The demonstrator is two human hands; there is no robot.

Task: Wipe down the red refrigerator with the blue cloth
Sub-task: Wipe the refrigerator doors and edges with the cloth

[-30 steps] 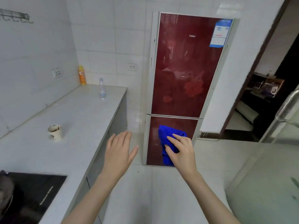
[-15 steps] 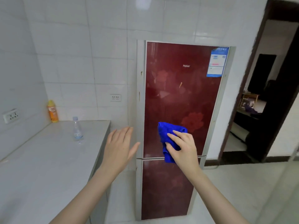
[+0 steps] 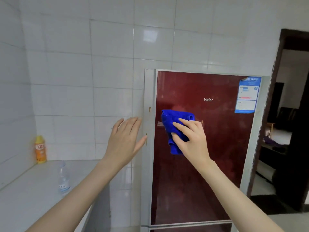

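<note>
Here right hand (image 3: 192, 139) clutches blue cloth (image 3: 175, 126) under "Haier" on red refrigerator (image 3: 209, 164); left hand (image 3: 124, 139) spread, empty

Your two forearms are bare from the frame's lower edge to the wrists, with no sleeve showing. Your left hand (image 3: 124, 141) and right hand (image 3: 194, 141) have slim fingers and short nails

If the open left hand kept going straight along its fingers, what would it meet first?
Probably the grey side edge of the red refrigerator: the left hand's fingertips point up and forward just beside it. Depth is unclear; the white tiled wall behind is possible instead.
</note>
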